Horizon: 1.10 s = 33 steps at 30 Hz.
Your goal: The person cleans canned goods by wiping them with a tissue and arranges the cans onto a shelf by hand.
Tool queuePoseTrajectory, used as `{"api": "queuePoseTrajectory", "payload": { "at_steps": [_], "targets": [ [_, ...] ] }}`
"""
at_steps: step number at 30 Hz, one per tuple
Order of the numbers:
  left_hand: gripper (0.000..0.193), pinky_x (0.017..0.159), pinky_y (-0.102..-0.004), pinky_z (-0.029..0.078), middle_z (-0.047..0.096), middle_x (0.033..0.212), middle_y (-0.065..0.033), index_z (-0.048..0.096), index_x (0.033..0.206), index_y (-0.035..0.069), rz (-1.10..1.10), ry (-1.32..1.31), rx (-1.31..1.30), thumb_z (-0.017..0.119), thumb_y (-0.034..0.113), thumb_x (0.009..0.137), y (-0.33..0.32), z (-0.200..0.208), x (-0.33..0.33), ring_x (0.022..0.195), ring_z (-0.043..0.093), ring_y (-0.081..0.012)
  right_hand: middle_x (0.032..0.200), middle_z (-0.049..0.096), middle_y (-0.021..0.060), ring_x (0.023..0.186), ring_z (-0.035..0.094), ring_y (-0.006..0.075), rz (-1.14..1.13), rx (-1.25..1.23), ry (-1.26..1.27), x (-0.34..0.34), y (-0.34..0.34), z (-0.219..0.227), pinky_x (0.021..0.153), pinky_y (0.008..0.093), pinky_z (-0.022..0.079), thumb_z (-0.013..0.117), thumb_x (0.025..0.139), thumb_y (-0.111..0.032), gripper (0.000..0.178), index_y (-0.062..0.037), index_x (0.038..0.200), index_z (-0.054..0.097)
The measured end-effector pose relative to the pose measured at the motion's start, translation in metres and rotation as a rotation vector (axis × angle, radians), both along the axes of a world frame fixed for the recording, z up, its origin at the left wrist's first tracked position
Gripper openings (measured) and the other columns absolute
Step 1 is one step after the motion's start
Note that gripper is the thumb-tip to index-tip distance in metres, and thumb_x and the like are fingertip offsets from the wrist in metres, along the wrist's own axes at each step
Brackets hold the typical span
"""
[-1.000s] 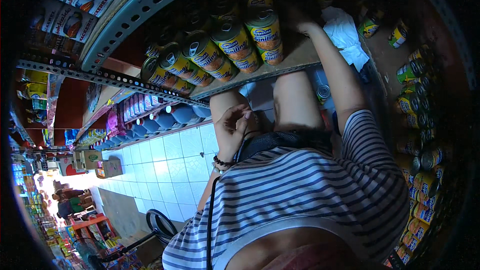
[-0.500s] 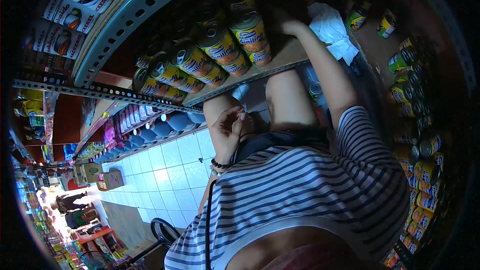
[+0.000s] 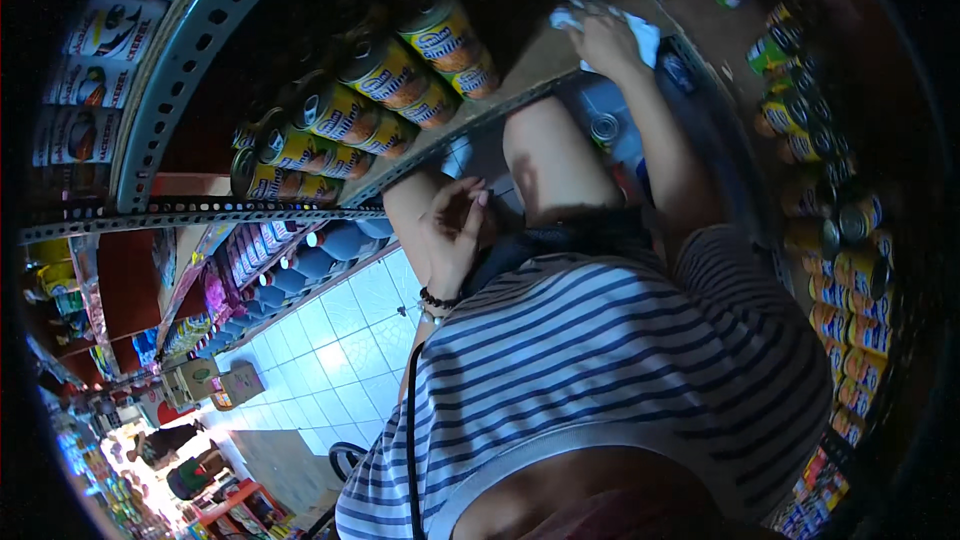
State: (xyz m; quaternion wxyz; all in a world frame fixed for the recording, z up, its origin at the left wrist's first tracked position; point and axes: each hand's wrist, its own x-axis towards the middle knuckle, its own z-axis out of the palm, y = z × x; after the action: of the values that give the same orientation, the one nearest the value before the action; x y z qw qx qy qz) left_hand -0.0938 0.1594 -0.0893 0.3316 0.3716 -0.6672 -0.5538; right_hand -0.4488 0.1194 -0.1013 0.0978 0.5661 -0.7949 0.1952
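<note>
Fisheye view from the wearer's head, faced steeply downward, lay near a navy-and-white striped cloth shirt, looked toward a flat brown metal-edged shelf.

A grocery shop: stacked yellow cylindrical metal tins, white-labelled cylindrical tins and perforated blue-grey metal shelving

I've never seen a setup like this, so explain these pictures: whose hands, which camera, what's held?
There's no robot here: the two bare hands belong to the camera's wearer. The pictures come from one wide fisheye camera on the head, looking down, so straight edges bend. On the dim brown shelf board stand yellow-labelled metal cans, some stacked two high. The right hand lies on a crumpled white cloth; whether it grips is unclear. The left hand is half-open by the left thigh, with nothing visible in it.
</note>
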Motion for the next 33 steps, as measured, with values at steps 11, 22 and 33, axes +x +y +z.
{"api": "queuePoseTrajectory", "payload": {
  "at_steps": [11, 22, 33],
  "targets": [
    [0.026, 0.087, -0.0256, 0.050, 0.067, 0.109, -0.0112, 0.060, 0.115, -0.005, -0.010, 0.089, -0.009, 0.065, -0.001, 0.089, 0.027, 0.001, 0.016, 0.096, 0.063, -0.0133, 0.089, 0.070, 0.0121, 0.080, 0.065, 0.0199, 0.205, -0.289, -0.616, 0.016, 0.013, -0.022, 0.075, 0.0353, 0.051, 0.060, 0.091, -0.017, 0.026, -0.0010, 0.110, 0.066],
    [0.021, 0.089, -0.0284, 0.051, 0.069, 0.104, -0.0150, 0.064, 0.109, -0.007, -0.099, 0.149, -0.092, 0.066, -0.001, 0.089, 0.017, 0.002, 0.007, 0.096, 0.066, -0.0180, 0.096, 0.068, 0.0104, 0.085, 0.063, 0.0154, -0.034, -0.293, -0.574, -0.013, 0.243, -0.017, 0.077, 0.0308, 0.049, 0.061, 0.095, -0.024, 0.033, 0.0022, 0.114, 0.061],
    [0.024, 0.090, -0.0296, 0.050, 0.068, 0.104, -0.0129, 0.063, 0.111, -0.007, -0.112, -0.002, -0.373, 0.066, 0.002, 0.089, 0.005, 0.007, 0.003, 0.098, 0.065, -0.0177, 0.118, 0.061, 0.0173, 0.113, 0.057, 0.0347, 0.045, -0.416, -0.499, 0.039, 0.158, -0.098, 0.099, 0.0400, 0.044, 0.061, 0.080, 0.001, 0.038, -0.0072, 0.118, 0.060]
  ]
}}
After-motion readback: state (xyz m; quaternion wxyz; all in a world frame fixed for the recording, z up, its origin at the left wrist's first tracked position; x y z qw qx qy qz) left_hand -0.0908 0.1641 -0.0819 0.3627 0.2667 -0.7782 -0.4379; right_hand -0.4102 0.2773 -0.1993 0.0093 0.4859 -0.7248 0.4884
